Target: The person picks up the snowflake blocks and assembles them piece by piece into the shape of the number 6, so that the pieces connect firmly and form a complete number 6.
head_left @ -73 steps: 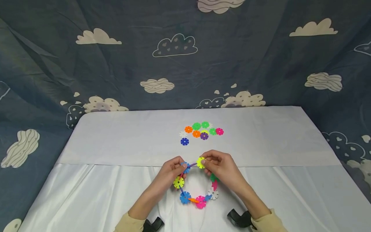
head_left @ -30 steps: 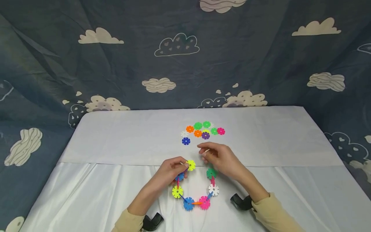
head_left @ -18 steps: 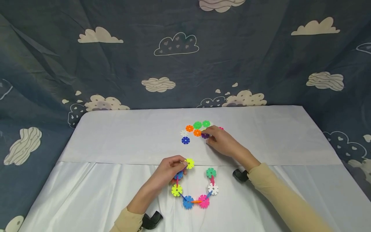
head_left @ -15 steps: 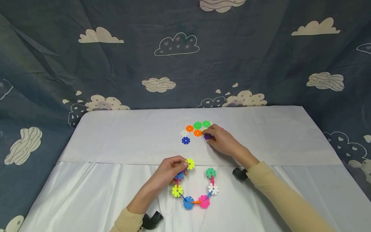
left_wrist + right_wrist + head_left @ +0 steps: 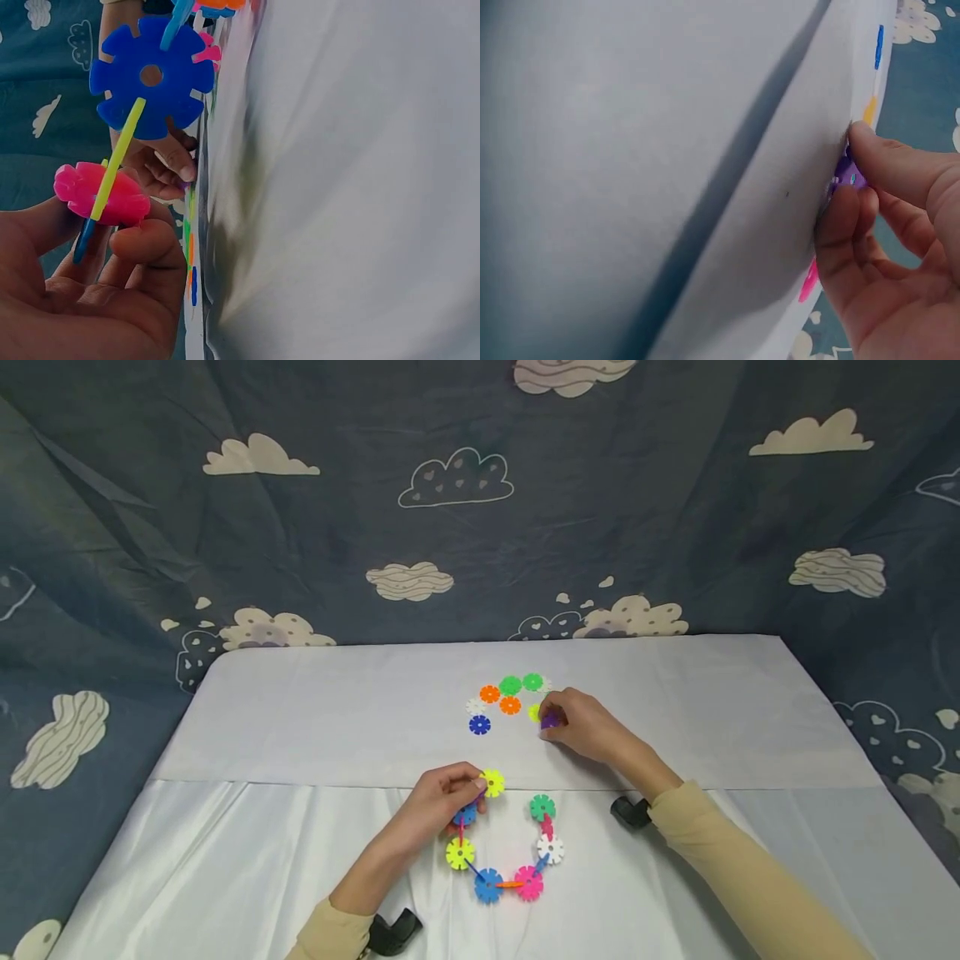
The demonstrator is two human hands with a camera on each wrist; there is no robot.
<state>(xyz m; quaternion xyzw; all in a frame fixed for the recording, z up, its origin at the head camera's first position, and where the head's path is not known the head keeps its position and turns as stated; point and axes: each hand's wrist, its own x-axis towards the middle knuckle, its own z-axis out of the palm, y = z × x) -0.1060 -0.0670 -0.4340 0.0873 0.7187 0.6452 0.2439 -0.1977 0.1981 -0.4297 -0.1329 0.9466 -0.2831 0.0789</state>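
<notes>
My left hand pinches one end of a chain of notched plastic flower discs, near a yellow disc and a blue disc. The chain curves in an open loop over the white cloth, ending in a green disc on the right. In the left wrist view a pink disc sits between thumb and fingers, with a large blue disc above. At the back of the table my right hand pinches a purple disc between thumb and fingers; they partly cover it.
Loose discs lie near the right hand: orange, green, dark blue, white and a partly hidden yellow. A seam crosses the white tablecloth. A dark cloud-print curtain hangs behind.
My right hand let go of the chain's yellow disc, reached to the loose discs and drew the purple one slightly right and nearer. My left hand keeps hold of the chain.
</notes>
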